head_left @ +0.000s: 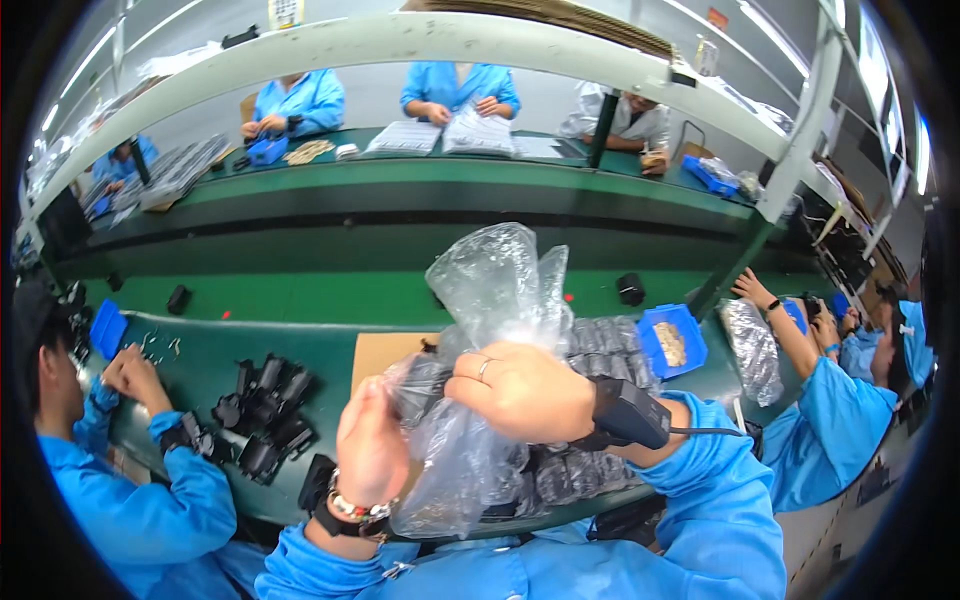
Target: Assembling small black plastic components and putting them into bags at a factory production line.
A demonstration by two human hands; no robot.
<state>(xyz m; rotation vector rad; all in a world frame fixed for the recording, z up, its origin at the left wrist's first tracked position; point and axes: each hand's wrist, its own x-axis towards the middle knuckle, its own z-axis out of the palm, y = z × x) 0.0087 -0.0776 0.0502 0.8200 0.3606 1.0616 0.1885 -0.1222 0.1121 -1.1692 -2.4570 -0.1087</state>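
A dark ribbed part (420,388) in clear plastic is between my hands, above the bench. My left hand (375,440) is closed round its left side. My right hand (525,390), with a ring on one finger, is closed in a fist on a clear plastic bag (485,270). The bag's crumpled upper end rises beyond my knuckles, and loose film hangs below my hands. Under them lies a brown cardboard piece (378,355). Rows of bagged dark parts (610,345) lie right beside my right hand, partly hidden by my arm.
A pile of bare black parts (262,410) lies left on the green bench. To the right stand a blue bin (672,340) of small pale pieces and a bubble-wrap roll (752,350). Co-workers in blue sit on both sides. A green conveyor (290,292) runs behind, carrying black parts.
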